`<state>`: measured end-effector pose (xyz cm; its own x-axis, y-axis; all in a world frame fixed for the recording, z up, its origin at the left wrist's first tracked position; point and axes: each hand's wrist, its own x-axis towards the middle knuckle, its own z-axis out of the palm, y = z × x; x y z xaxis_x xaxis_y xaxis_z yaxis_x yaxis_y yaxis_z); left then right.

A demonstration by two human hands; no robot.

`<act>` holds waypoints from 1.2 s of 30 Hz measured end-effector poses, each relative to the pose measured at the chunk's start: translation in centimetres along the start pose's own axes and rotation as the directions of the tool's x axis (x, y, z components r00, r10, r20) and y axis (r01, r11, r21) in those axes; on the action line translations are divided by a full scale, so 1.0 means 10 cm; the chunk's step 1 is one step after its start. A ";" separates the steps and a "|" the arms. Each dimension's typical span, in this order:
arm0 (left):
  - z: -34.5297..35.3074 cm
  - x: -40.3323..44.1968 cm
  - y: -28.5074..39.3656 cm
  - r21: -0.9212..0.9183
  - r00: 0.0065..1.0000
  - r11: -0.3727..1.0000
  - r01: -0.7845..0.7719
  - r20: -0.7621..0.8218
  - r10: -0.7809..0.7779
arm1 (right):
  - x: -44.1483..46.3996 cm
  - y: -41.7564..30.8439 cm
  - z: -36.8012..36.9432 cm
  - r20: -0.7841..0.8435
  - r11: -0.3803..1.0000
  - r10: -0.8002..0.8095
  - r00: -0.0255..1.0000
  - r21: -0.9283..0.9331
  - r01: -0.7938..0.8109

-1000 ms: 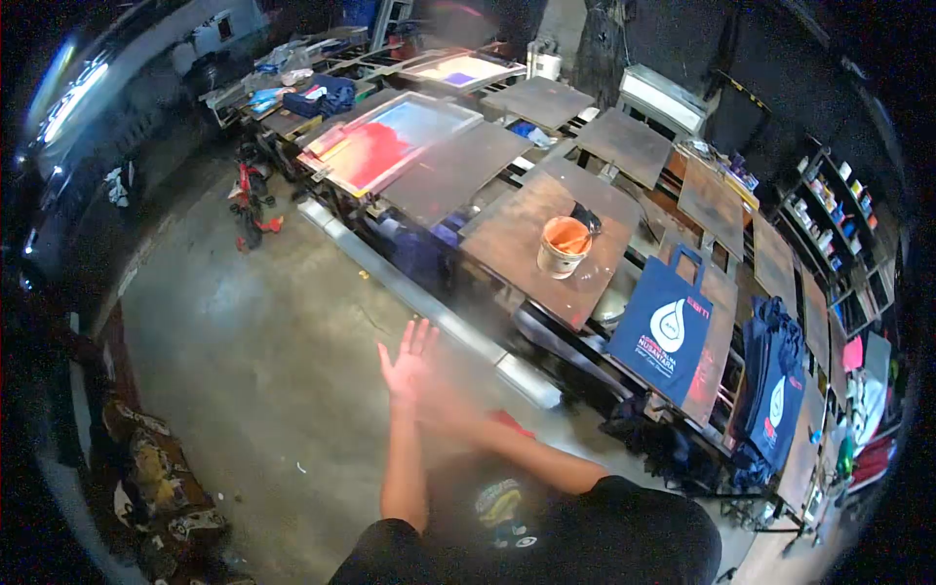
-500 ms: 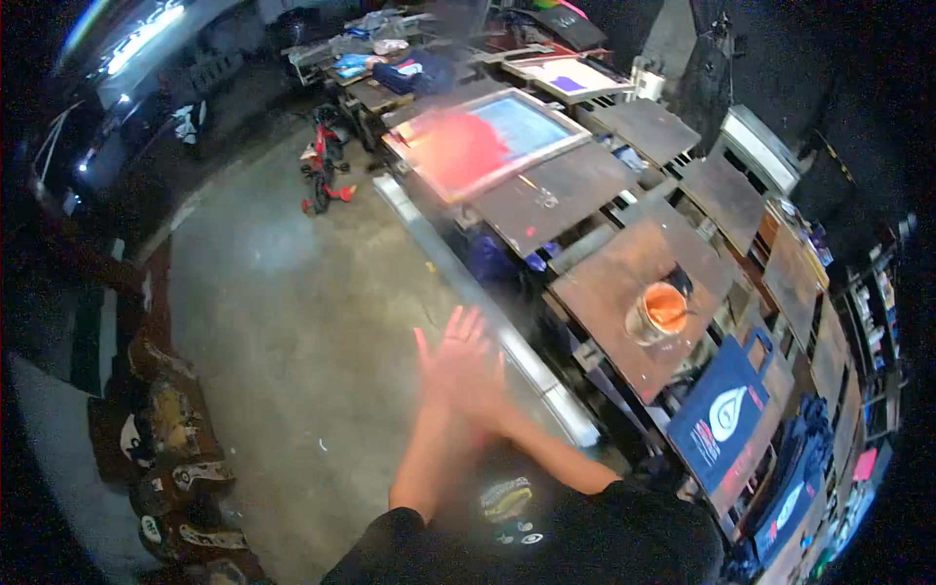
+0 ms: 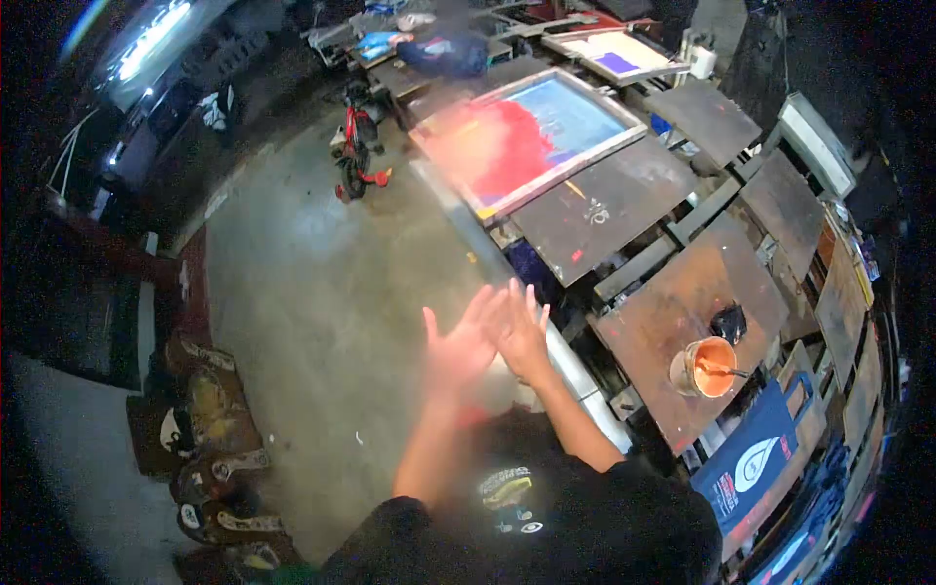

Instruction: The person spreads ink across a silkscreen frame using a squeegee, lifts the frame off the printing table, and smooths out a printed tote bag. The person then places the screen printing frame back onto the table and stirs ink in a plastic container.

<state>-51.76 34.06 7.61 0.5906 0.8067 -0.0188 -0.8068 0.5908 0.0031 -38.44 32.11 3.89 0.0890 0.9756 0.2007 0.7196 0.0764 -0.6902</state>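
Note:
My left hand (image 3: 460, 343) is held out in front of my body with its fingers stretched and spread. Beside it is my right hand (image 3: 525, 336), also with extended fingers. The two hands meet or overlap at the fingers; whether they touch I cannot tell. Neither holds anything. Beyond the right hand, a cup of orange paint (image 3: 704, 368) with a dark-handled tool in it stands on a brown board (image 3: 643, 336). Further up lies a framed printing screen (image 3: 575, 190) with red and blue areas on it.
A navy bag with a white drop print (image 3: 751, 466) lies at the lower right. A small red bicycle (image 3: 356, 146) stands on the concrete floor (image 3: 322, 273). Brown wooden furniture (image 3: 219, 409) is at the lower left. A second screen (image 3: 616, 60) lies at the back.
My hands, earlier crossed one over the other, have drifted apart, the right moving to the right. The view has shifted, so the tables sit further right.

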 end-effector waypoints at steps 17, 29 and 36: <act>-0.12 0.73 1.20 0.446 0.997 0.893 0.058 0.012 -0.070 | 1.23 -0.19 1.00 0.371 -0.176 0.288 0.883 0.927 -0.332; 0.06 0.99 2.71 0.599 0.978 0.800 -0.019 0.178 -0.110 | 2.46 -1.12 1.96 0.080 0.325 0.474 0.877 0.910 -0.259; 0.09 1.23 3.05 0.082 0.975 0.987 0.139 0.165 -0.151 | 2.72 -1.32 1.57 0.271 0.034 0.471 0.839 0.945 -0.325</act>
<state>-69.12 62.00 8.42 0.6994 0.6995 0.1467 -0.7133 0.6960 0.0820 -56.34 60.87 7.51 0.2271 0.9105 -0.3456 -0.6554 -0.1196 -0.7458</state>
